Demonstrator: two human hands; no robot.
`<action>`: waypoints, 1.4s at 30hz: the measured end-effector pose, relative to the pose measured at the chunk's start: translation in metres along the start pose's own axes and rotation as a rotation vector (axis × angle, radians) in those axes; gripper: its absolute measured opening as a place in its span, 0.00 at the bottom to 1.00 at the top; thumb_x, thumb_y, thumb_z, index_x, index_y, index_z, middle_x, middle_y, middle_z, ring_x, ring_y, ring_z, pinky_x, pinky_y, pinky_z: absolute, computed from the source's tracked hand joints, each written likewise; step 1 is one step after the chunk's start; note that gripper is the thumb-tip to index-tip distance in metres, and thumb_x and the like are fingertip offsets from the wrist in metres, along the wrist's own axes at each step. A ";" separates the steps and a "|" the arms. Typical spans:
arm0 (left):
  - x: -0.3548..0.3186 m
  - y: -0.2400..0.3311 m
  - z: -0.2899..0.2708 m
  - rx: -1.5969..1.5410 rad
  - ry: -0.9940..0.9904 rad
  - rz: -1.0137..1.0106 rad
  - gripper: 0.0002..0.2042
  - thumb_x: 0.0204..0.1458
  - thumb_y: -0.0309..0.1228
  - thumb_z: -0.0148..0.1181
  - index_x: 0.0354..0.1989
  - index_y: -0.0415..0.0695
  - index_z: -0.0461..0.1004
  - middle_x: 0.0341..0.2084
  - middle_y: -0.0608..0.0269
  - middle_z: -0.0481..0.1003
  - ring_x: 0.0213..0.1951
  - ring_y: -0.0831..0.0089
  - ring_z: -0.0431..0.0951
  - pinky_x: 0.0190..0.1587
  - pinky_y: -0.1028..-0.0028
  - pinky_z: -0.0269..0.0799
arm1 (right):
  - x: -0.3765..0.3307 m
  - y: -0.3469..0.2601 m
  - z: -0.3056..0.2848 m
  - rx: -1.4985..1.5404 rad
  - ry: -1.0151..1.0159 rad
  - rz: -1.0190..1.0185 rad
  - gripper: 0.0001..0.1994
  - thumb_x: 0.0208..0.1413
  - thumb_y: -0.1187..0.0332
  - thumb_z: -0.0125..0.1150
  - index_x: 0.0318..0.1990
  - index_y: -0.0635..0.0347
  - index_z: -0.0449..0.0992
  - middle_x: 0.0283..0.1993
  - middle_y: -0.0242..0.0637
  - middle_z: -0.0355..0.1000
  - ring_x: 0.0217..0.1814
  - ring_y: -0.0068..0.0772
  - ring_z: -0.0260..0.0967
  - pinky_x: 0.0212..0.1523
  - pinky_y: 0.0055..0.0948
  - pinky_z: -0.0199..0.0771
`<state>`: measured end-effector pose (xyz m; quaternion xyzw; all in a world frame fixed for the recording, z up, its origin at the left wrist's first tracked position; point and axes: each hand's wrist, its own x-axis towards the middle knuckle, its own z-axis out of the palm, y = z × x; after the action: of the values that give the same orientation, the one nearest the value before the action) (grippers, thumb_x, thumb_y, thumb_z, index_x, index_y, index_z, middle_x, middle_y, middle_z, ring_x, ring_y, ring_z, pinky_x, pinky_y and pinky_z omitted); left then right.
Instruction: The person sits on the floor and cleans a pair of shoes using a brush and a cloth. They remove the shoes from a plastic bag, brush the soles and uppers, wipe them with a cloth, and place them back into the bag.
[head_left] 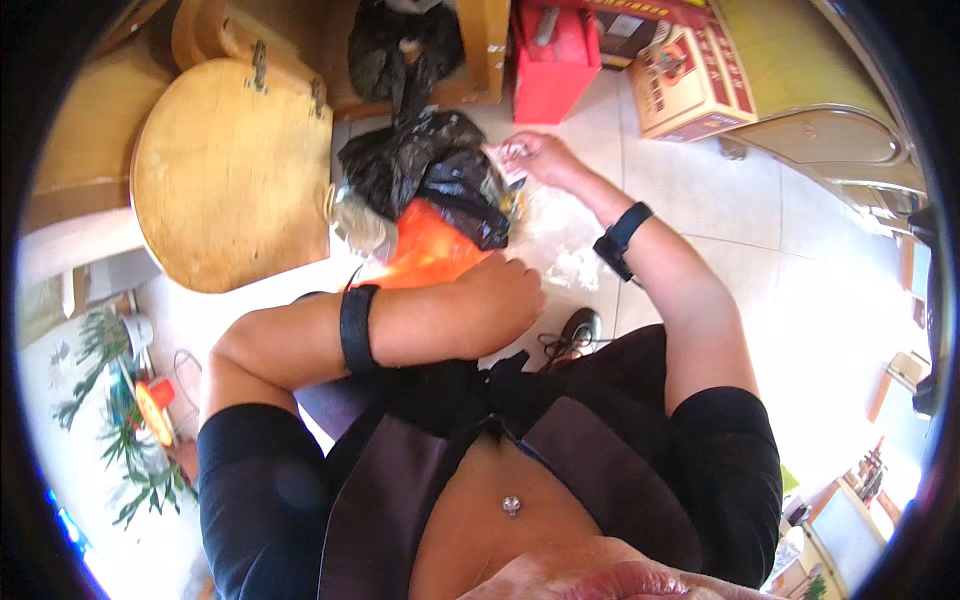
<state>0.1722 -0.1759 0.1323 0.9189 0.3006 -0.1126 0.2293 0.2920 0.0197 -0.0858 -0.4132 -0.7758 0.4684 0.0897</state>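
My right hand [552, 162] reaches forward and pinches a small white-and-red packet [507, 160] beside the crumpled black plastic bags [425, 165]. My left hand [505, 302] is bent across in front of my body with its fingers curled; whatever it may hold is hidden. Just beyond it an orange plastic bag [430, 243] lies against the black bags. A clear plastic piece [362, 228] rests at the orange bag's left side. Both wrists wear black bands.
A round-edged wooden door [235, 175] hangs open at the left, next to a cabinet holding another black bag [405, 50]. Behind my right hand stand a red box [555, 65] and a printed carton [690, 85]. Crumpled white plastic [577, 268] lies on the tiled floor.
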 end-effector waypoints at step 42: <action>-0.332 0.039 -0.011 0.170 1.593 -0.980 0.08 0.58 0.23 0.51 0.44 0.34 0.69 0.41 0.50 0.75 0.36 0.71 0.76 0.42 0.70 0.74 | -0.077 0.081 -0.065 0.307 -0.146 0.606 0.20 0.61 0.63 0.59 0.60 0.54 0.70 0.47 0.23 0.74 0.40 0.12 0.66 0.39 0.16 0.62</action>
<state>-0.0676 -0.3642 0.2704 0.5099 0.7133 0.4440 -0.1849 0.4208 0.0236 -0.0958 -0.5719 -0.5427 0.6133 -0.0477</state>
